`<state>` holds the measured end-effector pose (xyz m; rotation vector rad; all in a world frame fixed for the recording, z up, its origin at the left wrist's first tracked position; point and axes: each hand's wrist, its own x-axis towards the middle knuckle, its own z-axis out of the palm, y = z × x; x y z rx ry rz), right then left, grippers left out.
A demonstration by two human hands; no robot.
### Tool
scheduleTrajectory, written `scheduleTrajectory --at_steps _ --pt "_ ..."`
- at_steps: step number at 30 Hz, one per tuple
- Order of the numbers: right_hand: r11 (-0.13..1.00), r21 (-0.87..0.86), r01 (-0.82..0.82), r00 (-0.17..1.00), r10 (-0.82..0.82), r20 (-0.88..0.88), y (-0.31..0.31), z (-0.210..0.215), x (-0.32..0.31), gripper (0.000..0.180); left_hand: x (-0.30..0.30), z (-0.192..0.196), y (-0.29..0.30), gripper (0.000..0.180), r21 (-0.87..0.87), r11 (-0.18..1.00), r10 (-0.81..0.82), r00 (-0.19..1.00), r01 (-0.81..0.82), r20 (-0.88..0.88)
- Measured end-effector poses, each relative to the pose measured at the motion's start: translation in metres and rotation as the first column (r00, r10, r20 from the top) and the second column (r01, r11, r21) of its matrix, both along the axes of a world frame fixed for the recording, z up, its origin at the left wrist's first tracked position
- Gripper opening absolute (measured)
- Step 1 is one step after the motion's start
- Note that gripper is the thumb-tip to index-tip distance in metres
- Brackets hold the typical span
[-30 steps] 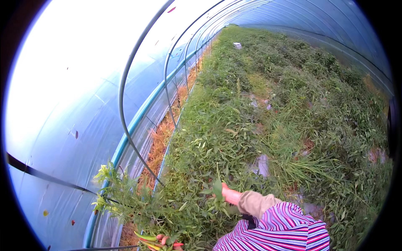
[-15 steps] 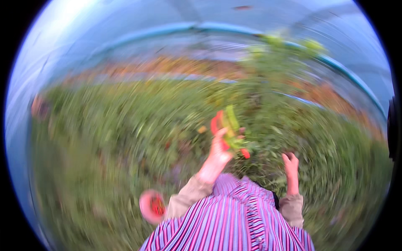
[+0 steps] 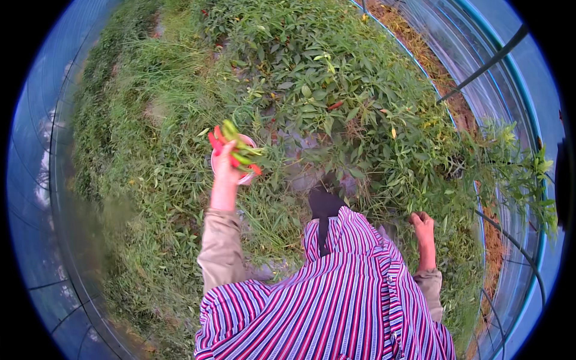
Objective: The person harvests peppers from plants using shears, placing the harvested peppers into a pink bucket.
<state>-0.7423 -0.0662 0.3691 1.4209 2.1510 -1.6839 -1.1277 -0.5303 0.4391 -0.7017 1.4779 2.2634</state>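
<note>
My left hand (image 3: 226, 161) is closed around a bunch of red and green chili peppers (image 3: 231, 139). It is over a pink bucket (image 3: 250, 142), whose rim shows around the hand and the peppers; what lies inside is mostly hidden. Off to the right, my right hand (image 3: 423, 223) hangs beside my body near the leafy plants, its fingers curled in. Whether anything is between those fingers I cannot make out.
Green pepper plants (image 3: 318, 90) cover the ground ahead, with a red pepper (image 3: 335, 105) among the leaves. Dark ground sheet (image 3: 298, 153) shows between them. Along the right runs the tunnel's plastic wall (image 3: 480, 96) with a slanting pole (image 3: 486, 62).
My view has swung round to the left. The left hand with the peppers has come over the bucket, which stood apart at its lower left before. The right hand remains at my side.
</note>
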Motion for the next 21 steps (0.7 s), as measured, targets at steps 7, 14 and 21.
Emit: scheduleTrajectory --at_steps 7,14,21 --pt "0.989 -0.015 0.146 0.989 -0.146 0.017 -0.014 0.023 0.018 0.02 0.008 -0.093 -0.183 0.054 -0.965 0.262 -0.686 0.706 0.014 -0.176" --pt "0.915 -0.041 0.402 0.913 -0.397 0.099 -0.034 0.01 0.09 0.019 -0.023 -0.172 -0.042 0.024 -0.38 0.901 -0.068 0.935 0.207 0.348" --pt "0.836 -0.153 0.526 0.849 -0.51 0.136 -0.061 -0.004 0.111 0.021 0.009 -0.152 0.144 0.053 -0.187 0.718 -0.577 0.723 0.67 0.38"
